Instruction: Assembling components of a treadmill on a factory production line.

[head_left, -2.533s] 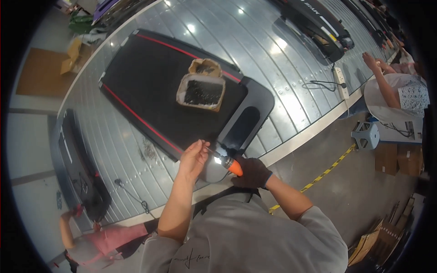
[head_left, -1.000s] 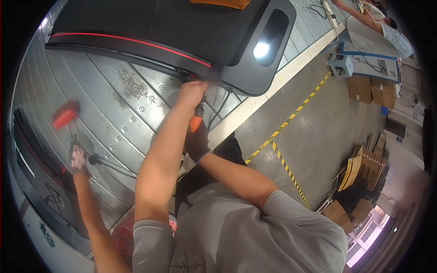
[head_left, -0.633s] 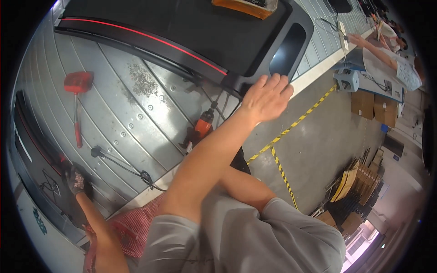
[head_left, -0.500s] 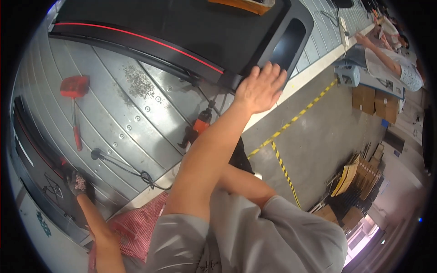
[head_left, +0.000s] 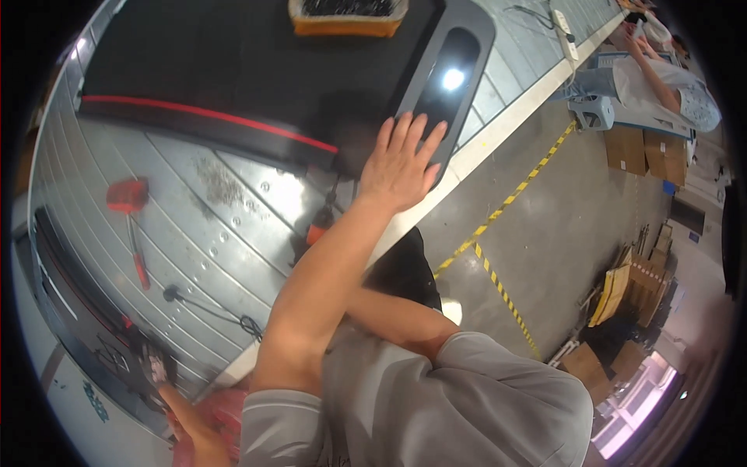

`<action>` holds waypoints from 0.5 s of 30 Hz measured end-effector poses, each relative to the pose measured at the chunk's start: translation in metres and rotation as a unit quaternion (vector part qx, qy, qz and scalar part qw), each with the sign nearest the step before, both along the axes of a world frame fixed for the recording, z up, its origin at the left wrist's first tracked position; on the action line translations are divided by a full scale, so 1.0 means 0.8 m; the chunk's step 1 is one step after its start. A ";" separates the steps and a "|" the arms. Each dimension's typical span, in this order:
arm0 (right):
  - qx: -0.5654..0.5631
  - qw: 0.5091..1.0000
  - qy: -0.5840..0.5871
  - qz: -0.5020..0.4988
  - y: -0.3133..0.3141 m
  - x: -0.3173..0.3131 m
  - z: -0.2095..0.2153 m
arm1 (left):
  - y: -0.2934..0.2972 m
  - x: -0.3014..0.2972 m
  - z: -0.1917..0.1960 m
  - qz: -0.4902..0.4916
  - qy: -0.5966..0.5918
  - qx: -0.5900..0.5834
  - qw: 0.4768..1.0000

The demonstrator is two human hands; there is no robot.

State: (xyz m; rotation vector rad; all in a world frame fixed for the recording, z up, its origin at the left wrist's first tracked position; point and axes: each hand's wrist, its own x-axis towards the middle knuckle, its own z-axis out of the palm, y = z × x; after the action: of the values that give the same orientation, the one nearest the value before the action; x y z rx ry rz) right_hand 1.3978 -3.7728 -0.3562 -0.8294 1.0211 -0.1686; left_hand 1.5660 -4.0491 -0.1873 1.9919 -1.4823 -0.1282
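A black walking pad (head_left: 233, 82) with a red stripe lies on the metal-topped bench in front of me. My left hand (head_left: 401, 167) rests palm down on its near right corner, fingers spread, beside the glossy dark panel (head_left: 451, 78) of the grey end piece. Just below that corner, an orange and black power tool (head_left: 316, 233) shows partly past my left forearm. My right forearm (head_left: 401, 317) passes behind the left one, which hides the right hand, so its fingers and anything in them cannot be seen.
An orange tub (head_left: 346, 27) of small dark parts sits on the pad. Left on the bench lie a red mallet (head_left: 127, 194) and a black cable (head_left: 206, 305). A co-worker's gloved hand (head_left: 156, 366) touches another pad. Cardboard boxes (head_left: 642, 152) and a co-worker are at right.
The whole view has shifted and turned, bringing more of the orange tub into sight. My left hand stays on the pad's corner. The power tool is now more covered by my forearm.
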 end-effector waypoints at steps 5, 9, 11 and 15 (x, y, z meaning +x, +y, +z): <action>-0.110 0.975 0.014 0.191 -0.134 0.061 0.185 | -0.028 0.119 0.047 0.142 -0.021 -0.088 0.986; -0.247 0.925 -0.057 0.284 -0.253 0.033 0.227 | -0.100 0.261 0.073 0.246 0.081 -0.016 0.966; -0.302 0.909 -0.070 0.278 -0.343 0.016 0.243 | -0.148 0.290 0.073 0.226 0.079 0.053 0.969; -0.285 0.951 0.004 0.116 -0.518 -0.035 0.320 | -0.183 0.344 0.020 0.217 0.109 0.146 0.959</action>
State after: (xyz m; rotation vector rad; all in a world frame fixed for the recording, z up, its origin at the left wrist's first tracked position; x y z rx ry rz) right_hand 1.3700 -4.1869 -0.1003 -1.4704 0.8808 -0.2650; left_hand 1.8415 -4.1957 -0.1710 2.4024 -0.9017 -0.3821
